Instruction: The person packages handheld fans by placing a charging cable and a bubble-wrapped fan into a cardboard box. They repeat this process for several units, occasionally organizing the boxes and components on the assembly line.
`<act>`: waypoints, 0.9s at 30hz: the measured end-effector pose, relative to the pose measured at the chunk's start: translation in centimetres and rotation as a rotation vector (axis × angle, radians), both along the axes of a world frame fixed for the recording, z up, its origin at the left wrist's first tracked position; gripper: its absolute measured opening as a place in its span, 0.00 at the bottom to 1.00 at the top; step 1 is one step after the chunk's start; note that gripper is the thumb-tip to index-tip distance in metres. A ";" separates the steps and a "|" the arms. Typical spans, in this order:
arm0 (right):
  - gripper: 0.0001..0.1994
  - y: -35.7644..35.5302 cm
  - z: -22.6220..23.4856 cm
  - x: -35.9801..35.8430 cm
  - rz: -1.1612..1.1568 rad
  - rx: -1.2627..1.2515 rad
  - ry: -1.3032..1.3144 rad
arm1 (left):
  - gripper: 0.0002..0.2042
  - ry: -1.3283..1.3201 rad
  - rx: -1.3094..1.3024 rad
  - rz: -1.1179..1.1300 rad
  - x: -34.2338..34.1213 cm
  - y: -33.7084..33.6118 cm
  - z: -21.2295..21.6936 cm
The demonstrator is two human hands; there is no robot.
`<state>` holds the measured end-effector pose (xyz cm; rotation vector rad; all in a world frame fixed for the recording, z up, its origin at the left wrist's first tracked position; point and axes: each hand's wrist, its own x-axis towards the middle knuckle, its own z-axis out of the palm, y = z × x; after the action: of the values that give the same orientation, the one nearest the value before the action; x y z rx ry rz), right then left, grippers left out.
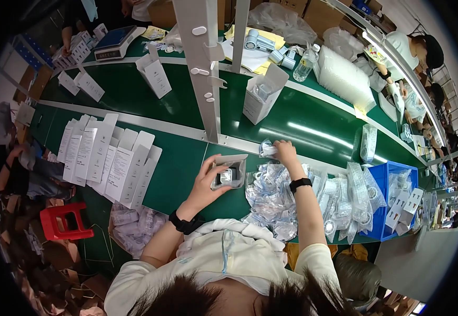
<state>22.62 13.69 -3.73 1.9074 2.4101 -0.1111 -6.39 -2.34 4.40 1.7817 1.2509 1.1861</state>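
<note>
Dark hair [229, 297] fills the near edge. Beyond it, the left hand [208, 179] grips an open grey box [230, 171] above the green bench [176, 168]. Farther right, the right hand [285, 150] pinches a clear bag [267, 149], beyond a heap of bags [271, 197].

White short sleeves, two black wristbands [300, 184]

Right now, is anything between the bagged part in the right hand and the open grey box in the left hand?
Nothing visible. The right hand holds a small clear bag just above and right of the open box in the left hand; bare green table lies between.
</note>
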 end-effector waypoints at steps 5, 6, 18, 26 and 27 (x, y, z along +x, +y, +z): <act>0.22 -4.1 8.1 -2.3 -0.044 0.035 1.017 | 0.09 0.025 -0.041 0.211 -0.5 1.1 0.1; 0.22 -5.4 10.4 -2.8 -0.045 0.031 1.014 | 0.07 0.024 -0.039 0.250 -0.4 1.5 0.1; 0.11 -10.4 15.2 -12.7 1.064 -0.121 -0.036 | 0.06 0.023 -0.138 0.206 -0.1 3.4 1.4; 0.26 -12.4 12.7 -12.5 0.936 0.128 0.363 | 0.13 -0.337 -0.205 0.072 -2.1 2.6 0.1; 0.26 -12.4 12.1 -12.3 0.924 0.133 0.358 | 0.17 -0.382 -0.156 0.161 -2.8 2.1 0.3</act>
<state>10.27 1.28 8.40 0.6609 3.3264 -0.2521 -9.16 -0.21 4.68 1.2859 1.2339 1.3993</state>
